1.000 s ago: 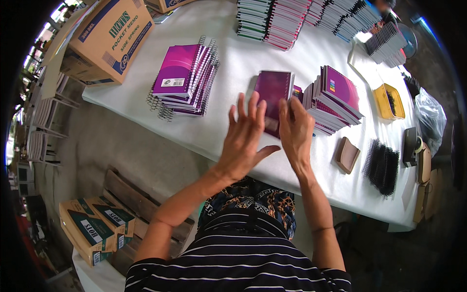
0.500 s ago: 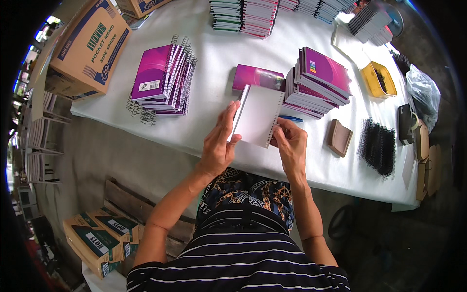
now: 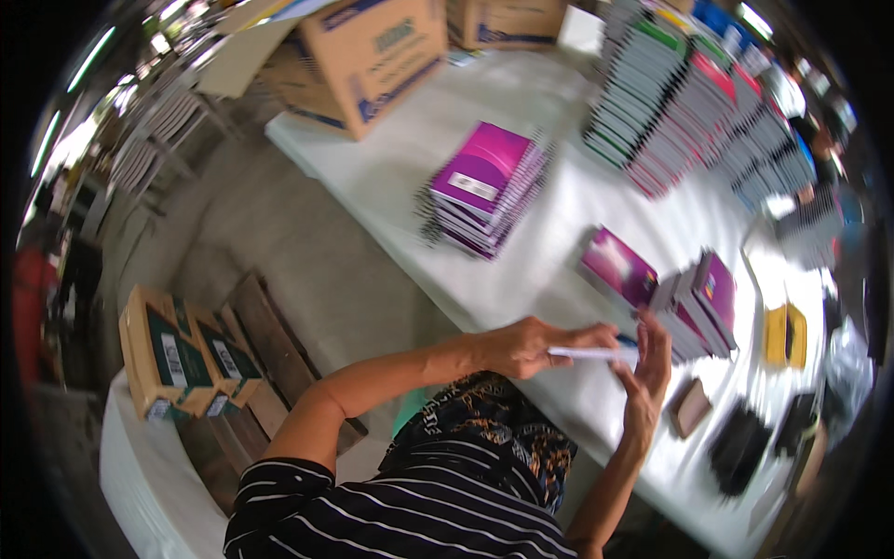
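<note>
White notebook (image 3: 596,353) gripped edge-on by two hands, left (image 3: 531,345), right (image 3: 647,368).

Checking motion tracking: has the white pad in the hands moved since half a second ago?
Yes. The white pad faced the camera above the table edge; now it is tipped edge-on, held by the left hand and right hand.

Two cardboard boxes (image 3: 372,56) on the table (image 3: 400,177), one yellow box (image 3: 785,335).

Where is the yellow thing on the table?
In the head view, the yellow thing lies on the white table at the far right, just right of the small purple notebook stack.
</note>
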Demonstrator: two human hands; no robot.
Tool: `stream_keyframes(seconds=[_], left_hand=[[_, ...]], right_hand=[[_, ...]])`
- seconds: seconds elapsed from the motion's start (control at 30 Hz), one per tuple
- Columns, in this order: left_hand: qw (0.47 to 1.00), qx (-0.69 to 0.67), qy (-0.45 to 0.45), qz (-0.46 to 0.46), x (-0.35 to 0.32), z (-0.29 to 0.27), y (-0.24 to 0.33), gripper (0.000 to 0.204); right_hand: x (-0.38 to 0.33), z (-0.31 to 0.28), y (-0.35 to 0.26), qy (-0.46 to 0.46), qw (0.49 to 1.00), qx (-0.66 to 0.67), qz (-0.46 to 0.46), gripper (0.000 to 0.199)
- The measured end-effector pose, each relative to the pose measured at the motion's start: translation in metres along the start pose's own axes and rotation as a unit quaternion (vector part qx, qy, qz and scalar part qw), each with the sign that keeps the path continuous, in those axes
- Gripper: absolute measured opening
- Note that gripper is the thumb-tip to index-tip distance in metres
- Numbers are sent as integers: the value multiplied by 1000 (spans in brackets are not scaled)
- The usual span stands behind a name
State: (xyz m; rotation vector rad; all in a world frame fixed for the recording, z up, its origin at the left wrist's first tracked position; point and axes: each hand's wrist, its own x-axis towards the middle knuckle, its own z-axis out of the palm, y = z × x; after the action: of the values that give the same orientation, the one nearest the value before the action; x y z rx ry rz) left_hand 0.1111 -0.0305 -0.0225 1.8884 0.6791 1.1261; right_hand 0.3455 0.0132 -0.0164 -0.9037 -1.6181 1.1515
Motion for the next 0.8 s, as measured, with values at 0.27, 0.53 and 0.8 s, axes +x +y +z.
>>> stream_keyframes(seconds=[0.27,0.53,0.8], left_hand=[[974,-128,107,-150,-13,4,-19,93],[985,-42,140,-90,-10,14,-35,112],[980,-71,143,-119,-5,19,-40,112]], right_hand=[[-27,35,29,69,981,143,110,26],[-28,36,30,0,993,84,77,28],[-29,33,30,8,982,-106,157,24]])
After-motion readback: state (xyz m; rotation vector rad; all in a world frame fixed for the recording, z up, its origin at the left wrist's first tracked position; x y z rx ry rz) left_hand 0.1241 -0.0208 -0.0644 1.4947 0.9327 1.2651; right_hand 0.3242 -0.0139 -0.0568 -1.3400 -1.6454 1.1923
